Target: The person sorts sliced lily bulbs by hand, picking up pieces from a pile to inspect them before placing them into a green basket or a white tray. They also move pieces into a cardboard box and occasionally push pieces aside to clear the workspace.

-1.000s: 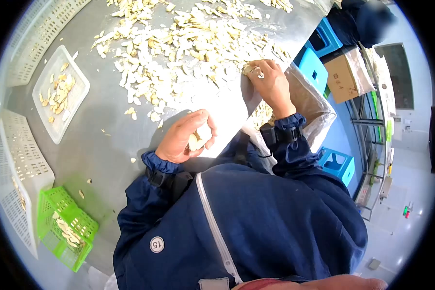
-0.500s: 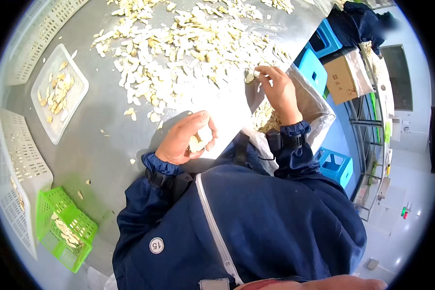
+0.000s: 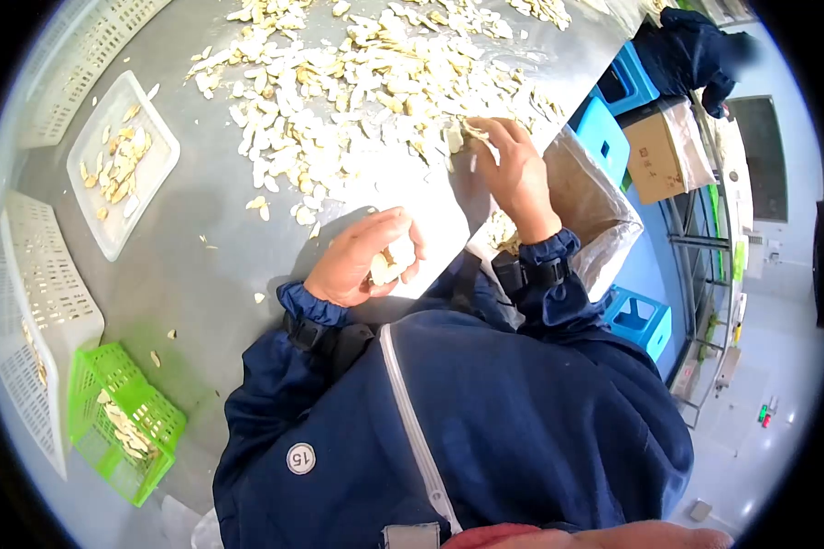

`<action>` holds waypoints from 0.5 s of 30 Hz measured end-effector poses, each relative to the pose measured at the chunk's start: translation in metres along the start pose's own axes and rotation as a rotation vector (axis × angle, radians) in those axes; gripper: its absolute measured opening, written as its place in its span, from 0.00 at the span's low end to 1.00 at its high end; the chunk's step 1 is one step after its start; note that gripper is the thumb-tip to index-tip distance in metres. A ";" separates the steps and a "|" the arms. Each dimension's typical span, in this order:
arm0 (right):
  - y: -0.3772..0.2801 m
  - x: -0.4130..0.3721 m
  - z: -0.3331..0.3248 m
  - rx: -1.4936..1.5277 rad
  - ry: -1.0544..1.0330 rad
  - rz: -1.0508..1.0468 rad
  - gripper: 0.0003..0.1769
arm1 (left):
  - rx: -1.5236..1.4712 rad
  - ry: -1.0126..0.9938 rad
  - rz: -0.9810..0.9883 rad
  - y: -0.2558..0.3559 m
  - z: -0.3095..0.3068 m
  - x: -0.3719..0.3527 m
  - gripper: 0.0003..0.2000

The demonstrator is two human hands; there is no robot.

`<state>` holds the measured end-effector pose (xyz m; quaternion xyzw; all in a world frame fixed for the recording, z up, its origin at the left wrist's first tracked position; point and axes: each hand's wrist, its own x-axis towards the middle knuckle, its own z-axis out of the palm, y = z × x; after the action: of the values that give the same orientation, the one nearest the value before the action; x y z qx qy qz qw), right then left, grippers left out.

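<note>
Clock positions were read from the worker's dark-blue cloth jacket [image 3: 522,393], twelve being straight ahead. Foremost risk, in my judgement: a slack pinch could let pieces fall over the edge of the grey metal table [image 3: 220,183] at one o'clock, into or beside the open sack of pale plastic [image 3: 581,178]. An overfilled palm could likewise shed pieces. The left hand [image 3: 355,259], at eleven, was half curled around several thin cream slices [image 3: 389,265]. The right hand [image 3: 519,178], towards one, had thumb and forefinger narrowly parted, a flat cream slice [image 3: 475,131] between them; firmness could not be judged. The loose heap of cream oval slices [image 3: 366,87] lay between eleven and twelve.
</note>
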<state>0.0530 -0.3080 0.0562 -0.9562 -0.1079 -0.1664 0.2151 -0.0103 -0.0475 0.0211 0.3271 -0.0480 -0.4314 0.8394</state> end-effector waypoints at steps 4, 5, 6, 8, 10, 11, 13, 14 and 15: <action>-0.031 0.001 0.019 0.211 -0.179 -0.198 0.14 | 0.015 -0.089 -0.020 0.000 0.002 -0.001 0.19; -0.041 0.002 0.023 0.255 -0.216 -0.257 0.14 | 0.014 -0.092 -0.045 0.000 0.002 -0.002 0.19; -0.050 0.002 0.026 0.299 -0.252 -0.319 0.14 | 0.007 -0.084 -0.049 0.002 0.005 -0.003 0.19; -0.051 0.002 0.031 0.251 -0.301 -0.319 0.12 | -0.005 -0.061 -0.040 0.006 0.012 -0.003 0.19; -0.046 0.003 0.032 0.206 -0.317 -0.288 0.11 | -0.008 -0.066 0.003 0.003 0.008 -0.001 0.18; -0.044 0.005 0.032 0.182 -0.314 -0.277 0.09 | -0.018 -0.063 0.018 0.002 0.006 -0.001 0.18; -0.043 0.007 0.027 0.267 -0.350 -0.037 0.09 | -0.066 -0.049 0.056 -0.001 0.004 0.000 0.18; -0.047 0.013 0.020 0.311 -0.409 0.169 0.10 | -0.107 0.000 0.055 -0.004 0.004 0.001 0.18; -0.047 0.017 0.017 0.389 -0.415 0.204 0.11 | -0.116 -0.015 0.069 -0.004 0.001 0.000 0.18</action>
<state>0.0604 -0.2562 0.0653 -0.9166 -0.0828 0.0788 0.3831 -0.0139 -0.0500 0.0196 0.2729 -0.0405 -0.4065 0.8710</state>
